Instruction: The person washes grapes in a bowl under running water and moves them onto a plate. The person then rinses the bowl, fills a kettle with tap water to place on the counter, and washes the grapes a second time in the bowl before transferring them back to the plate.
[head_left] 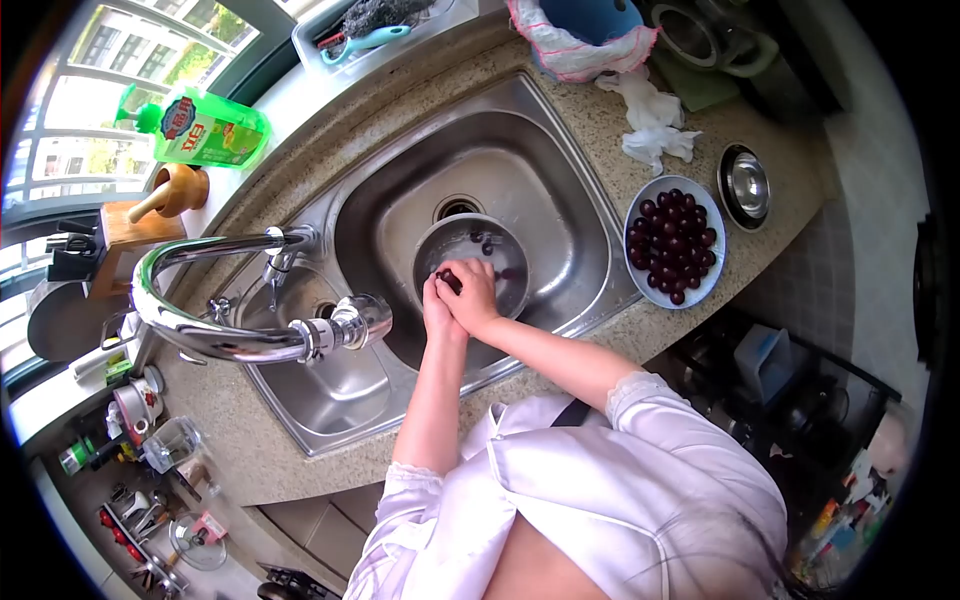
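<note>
Both my hands meet over a metal bowl (513, 245) that stands in the large sink basin (400, 180). My left hand (440, 312) is curled round dark red cherries (449, 281). Pressed against it from the right, my right hand (472, 293) closes over the same cherries. A few more cherries (487, 249) lie in the water in the bowl. On the counter to the right, a white oval dish (637, 275) holds several dark cherries in a heap.
The chrome faucet (220, 345) arches over the small basin (350, 385). Small metal bowls (746, 187), crumpled tissue (660, 145) and a lined bin (585, 55) are at the right and back. Green soap bottle (215, 130), wooden mortar (185, 190) and knife block (135, 240) stand left.
</note>
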